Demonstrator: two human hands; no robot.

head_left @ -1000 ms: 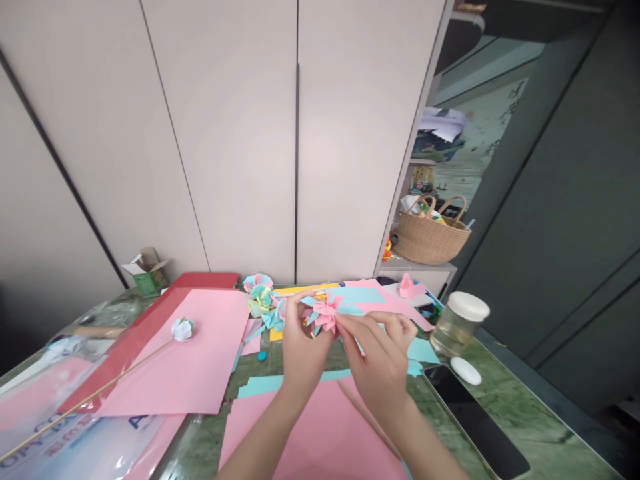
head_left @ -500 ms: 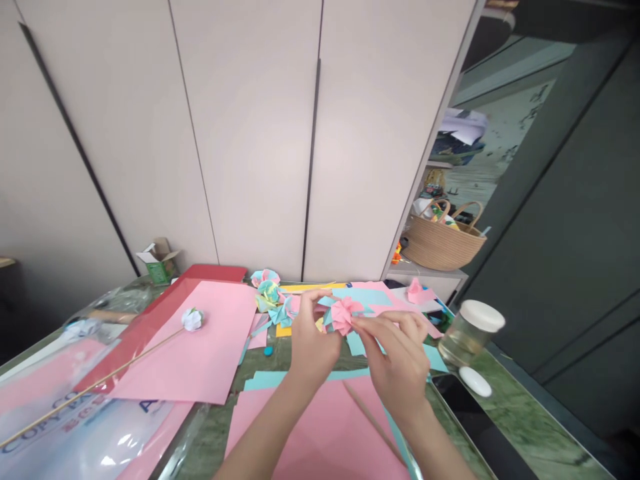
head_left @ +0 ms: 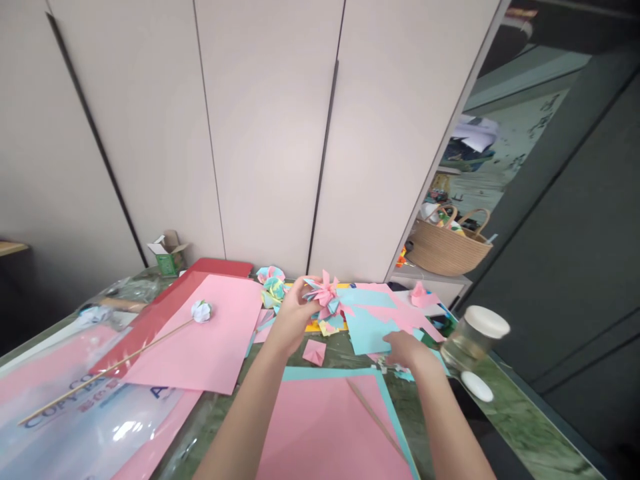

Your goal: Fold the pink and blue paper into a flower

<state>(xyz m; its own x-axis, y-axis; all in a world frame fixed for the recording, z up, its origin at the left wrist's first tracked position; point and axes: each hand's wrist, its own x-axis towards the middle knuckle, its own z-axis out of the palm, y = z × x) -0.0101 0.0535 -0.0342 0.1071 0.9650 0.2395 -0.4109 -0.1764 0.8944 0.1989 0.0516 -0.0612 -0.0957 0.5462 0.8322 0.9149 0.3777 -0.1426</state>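
My left hand [head_left: 291, 319] has its fingers closed round a pink and blue paper flower [head_left: 327, 293] with pointed petals, held up over the table. To the right, my right hand [head_left: 407, 350] reaches down at the edge of a light blue paper sheet [head_left: 367, 335], its index finger stretched out and no object visible in it. Small paper scraps [head_left: 383, 363] lie just below that hand. A small creased pink square [head_left: 315, 352] lies between my arms. Behind my left hand are other crumpled paper flowers [head_left: 273, 291].
A wooden stick [head_left: 375, 417] lies on pink sheets [head_left: 320, 427] before me. At left, a white paper flower [head_left: 201, 311] on a long stick rests across pink paper [head_left: 215, 360]. On the right are a lidded jar [head_left: 473, 337], a white oval object [head_left: 477, 386] and a phone [head_left: 485, 427].
My right hand has let go of the paper flower and moved right and down to the blue sheet. My left hand has moved slightly left and up with the flower. The pink square has come into view.
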